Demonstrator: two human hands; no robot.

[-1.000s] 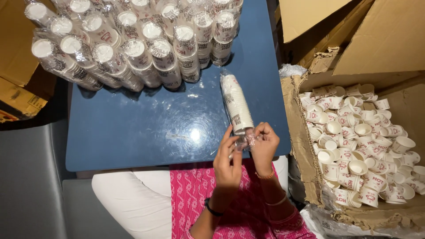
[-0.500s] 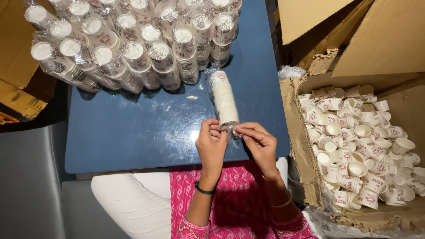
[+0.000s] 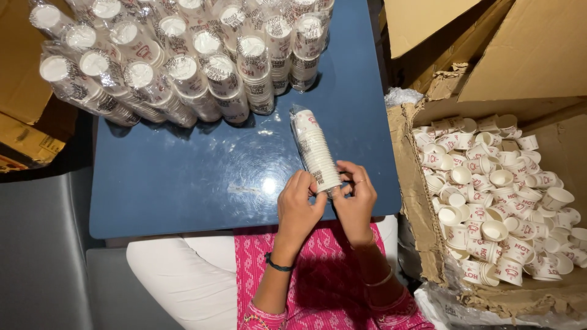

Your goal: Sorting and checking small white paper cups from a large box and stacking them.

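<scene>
A long stack of white paper cups in a clear plastic sleeve (image 3: 315, 150) lies on the blue table (image 3: 183, 177), pointing away from me. Both hands pinch the sleeve's near end at the table's front edge. My left hand (image 3: 299, 211) grips it from the left, fingers curled over the last cups. My right hand (image 3: 356, 200) holds the twisted plastic end from the right. A black band circles my left wrist and thin bangles my right.
Many wrapped cup stacks (image 3: 183, 55) lie side by side across the table's far half. An open cardboard box (image 3: 422, 201) to the right holds several loose paper cups (image 3: 495, 195). More cardboard (image 3: 24, 122) sits at the left, and a grey seat (image 3: 43, 244) lower left.
The wrapped stack has swung so its far end points further left and up the table. Both hands stayed on its near end, now closer together.
</scene>
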